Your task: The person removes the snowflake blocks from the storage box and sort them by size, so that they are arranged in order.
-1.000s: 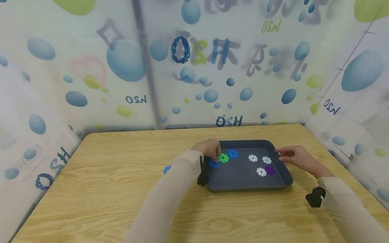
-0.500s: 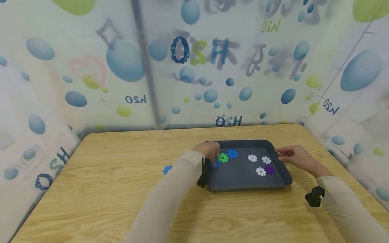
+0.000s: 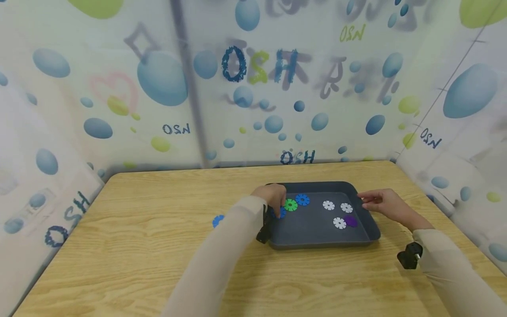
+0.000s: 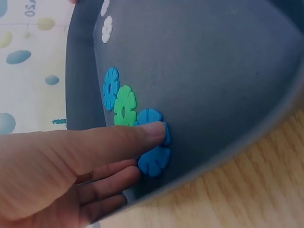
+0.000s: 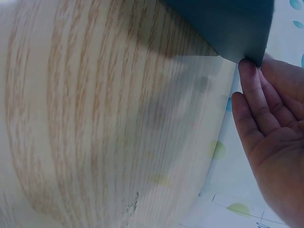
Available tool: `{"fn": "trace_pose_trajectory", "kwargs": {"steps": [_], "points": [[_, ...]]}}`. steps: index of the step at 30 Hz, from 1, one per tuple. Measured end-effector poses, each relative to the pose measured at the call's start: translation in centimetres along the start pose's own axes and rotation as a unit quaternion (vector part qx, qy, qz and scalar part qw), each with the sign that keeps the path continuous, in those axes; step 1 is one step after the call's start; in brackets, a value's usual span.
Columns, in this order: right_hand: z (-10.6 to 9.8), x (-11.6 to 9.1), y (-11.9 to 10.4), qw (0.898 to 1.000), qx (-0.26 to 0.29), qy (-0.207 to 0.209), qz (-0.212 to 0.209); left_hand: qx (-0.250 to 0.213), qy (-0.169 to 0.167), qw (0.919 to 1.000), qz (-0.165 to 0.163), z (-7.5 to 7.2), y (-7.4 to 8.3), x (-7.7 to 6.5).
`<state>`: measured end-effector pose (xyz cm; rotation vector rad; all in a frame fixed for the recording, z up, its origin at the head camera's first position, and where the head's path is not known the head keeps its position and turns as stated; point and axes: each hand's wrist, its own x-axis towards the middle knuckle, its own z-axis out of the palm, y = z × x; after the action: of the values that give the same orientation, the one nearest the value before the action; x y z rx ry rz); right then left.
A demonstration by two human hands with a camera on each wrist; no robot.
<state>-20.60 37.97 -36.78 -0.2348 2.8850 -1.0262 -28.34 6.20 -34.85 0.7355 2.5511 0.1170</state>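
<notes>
My left hand (image 3: 272, 197) reaches over the left side of a dark grey tray (image 3: 313, 240). Its thumb lies across a blue notched plastic disc (image 4: 155, 161), fingertips at the disc's edge, pinching it close to the tray floor. Beside that disc lie a green notched disc (image 3: 291, 205) and another blue disc (image 3: 302, 200), in a slanting row. With thumb and fingertips my right hand (image 3: 382, 202) grips the tray's right rim; the right wrist view shows its other fingers loosely bent below the rim.
Toward the tray's right side lie white discs (image 3: 328, 205) and a purple disc (image 3: 350, 221) that touches one of them. Outside the tray, a blue disc (image 3: 218, 221) lies on the wooden table (image 3: 150, 237), partly behind my left sleeve. A patterned curtain (image 3: 253, 119) stands behind the table.
My left fingers have shifted slightly over the blue disc, covering more of it than a second ago. The right hand stays on the rim; the other discs keep their places.
</notes>
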Motion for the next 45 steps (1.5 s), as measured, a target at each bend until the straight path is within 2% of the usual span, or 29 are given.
{"fn": "trace_pose_trajectory", "kwargs": {"steps": [6, 16, 33, 38, 45], "points": [[0.0, -0.1, -0.1, 1.000, 0.003, 0.001, 0.007, 0.011, 0.007, 0.9997, 0.020, 0.0, -0.1, 0.0], [0.0, 0.0, 0.0, 1.000, 0.004, 0.000, 0.001, -0.003, 0.007, 0.9985, 0.054, 0.0, -0.7, -0.4], [0.1, 0.0, 0.0, 1.000, 0.006, -0.002, 0.003, 0.013, 0.007, 0.9988, 0.047, 0.2, -0.6, -0.3], [0.1, 0.0, 0.0, 1.000, 0.005, -0.002, 0.006, 0.001, 0.005, 0.9984, 0.056, 0.2, -0.9, -0.1], [0.1, 0.0, 0.0, 1.000, 0.001, -0.001, 0.002, -0.044, 0.017, 0.9938, 0.101, 0.1, -1.4, 0.0]]}}
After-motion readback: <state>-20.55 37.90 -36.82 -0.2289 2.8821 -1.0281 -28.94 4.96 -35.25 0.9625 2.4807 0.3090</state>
